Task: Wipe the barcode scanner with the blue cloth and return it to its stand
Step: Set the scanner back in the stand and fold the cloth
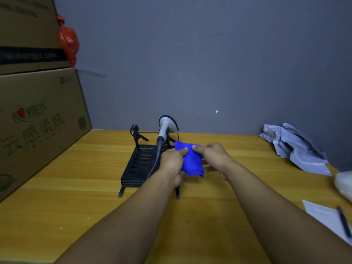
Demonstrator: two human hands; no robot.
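Note:
The white-and-black barcode scanner sits upright in the black slotted stand at the back middle of the wooden table, its grey cable trailing down over the stand. Just right of it, both hands hold the blue cloth above the stand's right side. My left hand pinches the cloth's left edge with thumb on top. My right hand pinches its right edge. Neither hand touches the scanner. The lower part of the cloth hangs loose between the hands.
Stacked cardboard boxes wall off the left side, with a red plastic bag behind them. A crumpled grey bag lies at the back right. A paper sheet with a pen lies at the right edge. A grey wall stands close behind.

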